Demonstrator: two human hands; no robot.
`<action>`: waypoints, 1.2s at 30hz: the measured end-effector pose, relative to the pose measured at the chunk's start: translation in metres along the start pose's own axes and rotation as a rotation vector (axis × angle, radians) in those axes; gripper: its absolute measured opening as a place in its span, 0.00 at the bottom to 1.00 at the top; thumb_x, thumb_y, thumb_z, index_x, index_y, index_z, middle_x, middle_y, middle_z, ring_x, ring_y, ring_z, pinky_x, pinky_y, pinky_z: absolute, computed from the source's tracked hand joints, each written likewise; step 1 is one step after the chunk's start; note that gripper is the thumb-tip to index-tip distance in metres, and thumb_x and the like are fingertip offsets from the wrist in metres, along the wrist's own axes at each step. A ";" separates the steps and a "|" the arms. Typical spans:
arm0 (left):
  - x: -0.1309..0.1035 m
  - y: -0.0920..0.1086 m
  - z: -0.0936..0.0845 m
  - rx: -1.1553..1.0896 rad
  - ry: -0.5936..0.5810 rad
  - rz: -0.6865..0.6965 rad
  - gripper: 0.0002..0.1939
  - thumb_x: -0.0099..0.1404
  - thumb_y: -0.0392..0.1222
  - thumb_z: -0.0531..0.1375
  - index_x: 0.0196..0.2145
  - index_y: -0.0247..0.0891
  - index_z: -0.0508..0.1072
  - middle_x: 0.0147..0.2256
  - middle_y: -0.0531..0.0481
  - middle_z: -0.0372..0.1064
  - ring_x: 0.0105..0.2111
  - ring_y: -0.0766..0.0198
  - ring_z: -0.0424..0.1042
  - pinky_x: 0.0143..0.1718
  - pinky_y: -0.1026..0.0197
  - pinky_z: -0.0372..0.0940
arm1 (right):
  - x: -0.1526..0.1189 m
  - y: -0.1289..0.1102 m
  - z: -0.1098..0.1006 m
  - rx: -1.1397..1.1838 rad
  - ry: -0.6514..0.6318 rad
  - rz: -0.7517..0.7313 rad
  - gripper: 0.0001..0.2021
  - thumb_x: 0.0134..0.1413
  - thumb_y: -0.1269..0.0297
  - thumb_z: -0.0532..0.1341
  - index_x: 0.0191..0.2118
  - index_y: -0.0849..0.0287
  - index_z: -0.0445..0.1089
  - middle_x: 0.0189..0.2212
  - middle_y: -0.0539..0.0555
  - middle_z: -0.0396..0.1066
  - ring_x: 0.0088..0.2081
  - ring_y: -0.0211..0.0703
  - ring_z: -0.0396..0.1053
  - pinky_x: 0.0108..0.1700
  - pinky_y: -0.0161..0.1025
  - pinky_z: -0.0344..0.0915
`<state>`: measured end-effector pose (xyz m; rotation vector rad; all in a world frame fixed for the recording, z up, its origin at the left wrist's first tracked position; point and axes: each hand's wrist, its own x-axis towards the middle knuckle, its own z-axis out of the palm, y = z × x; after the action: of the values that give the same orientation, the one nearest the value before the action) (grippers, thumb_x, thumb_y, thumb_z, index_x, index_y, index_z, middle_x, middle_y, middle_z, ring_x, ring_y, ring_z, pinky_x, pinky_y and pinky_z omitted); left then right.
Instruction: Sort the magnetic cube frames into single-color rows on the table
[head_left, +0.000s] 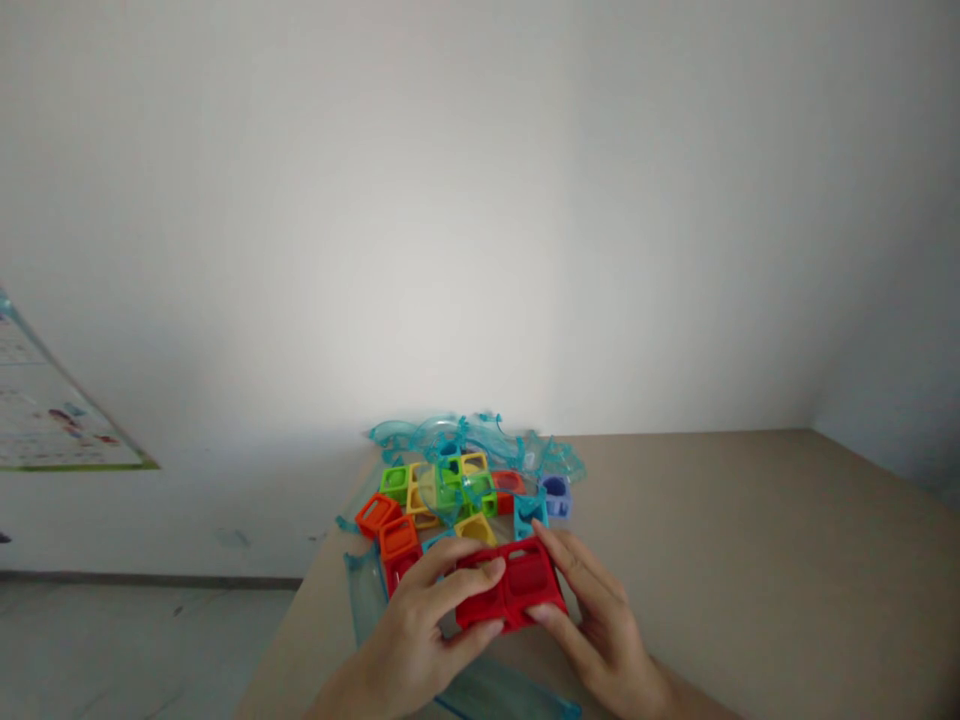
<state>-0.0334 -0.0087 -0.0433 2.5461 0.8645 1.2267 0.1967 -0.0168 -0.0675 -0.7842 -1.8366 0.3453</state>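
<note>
Two red hollow cube blocks (527,577), set side by side, are held between my hands above the near part of the table. My left hand (420,625) grips their left end, fingers on top and thumb along the near lower edge. At the right end, my right hand (592,610) closes with its fingertips on the far corner and its thumb on the near edge. Just beyond lie a yellow block (476,528), a light blue block (531,515) and an orange block (399,538). Parts of the red blocks are covered by my fingers.
Several green blocks (450,492) and clear teal track pieces (480,435) are heaped against the white wall (480,220). A purple block (556,494) sits at the heap's right. More teal track (502,690) lies near me on the beige table (750,560). A poster (60,410) hangs left.
</note>
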 end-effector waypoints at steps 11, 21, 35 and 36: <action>0.002 0.000 -0.003 0.051 0.027 0.095 0.22 0.64 0.35 0.62 0.56 0.41 0.68 0.50 0.41 0.68 0.50 0.59 0.71 0.49 0.59 0.71 | -0.001 -0.005 0.003 0.002 0.015 -0.007 0.29 0.63 0.63 0.60 0.67 0.54 0.54 0.57 0.60 0.66 0.56 0.47 0.68 0.56 0.36 0.66; 0.001 0.004 -0.005 0.018 0.080 0.048 0.21 0.64 0.38 0.63 0.55 0.42 0.70 0.49 0.41 0.69 0.49 0.59 0.72 0.49 0.59 0.71 | 0.005 -0.015 0.001 -0.044 0.032 -0.073 0.29 0.64 0.62 0.59 0.68 0.56 0.52 0.54 0.61 0.67 0.54 0.45 0.69 0.55 0.35 0.67; -0.009 0.030 -0.021 -0.326 0.091 -0.358 0.23 0.64 0.54 0.61 0.54 0.45 0.71 0.50 0.44 0.75 0.45 0.53 0.77 0.41 0.57 0.76 | 0.003 -0.028 -0.024 -0.064 -0.074 -0.117 0.27 0.65 0.55 0.52 0.67 0.54 0.55 0.57 0.61 0.64 0.57 0.56 0.66 0.56 0.49 0.68; -0.019 0.037 -0.031 -0.339 0.095 -0.372 0.22 0.67 0.55 0.57 0.55 0.45 0.70 0.48 0.44 0.76 0.42 0.54 0.78 0.39 0.57 0.76 | -0.008 -0.036 -0.035 -0.093 -0.062 -0.041 0.26 0.65 0.54 0.52 0.66 0.52 0.56 0.57 0.61 0.65 0.56 0.57 0.66 0.55 0.51 0.68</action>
<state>-0.0503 -0.0526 -0.0212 1.9711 0.9972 1.2552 0.2179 -0.0533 -0.0384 -0.8062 -1.9358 0.2619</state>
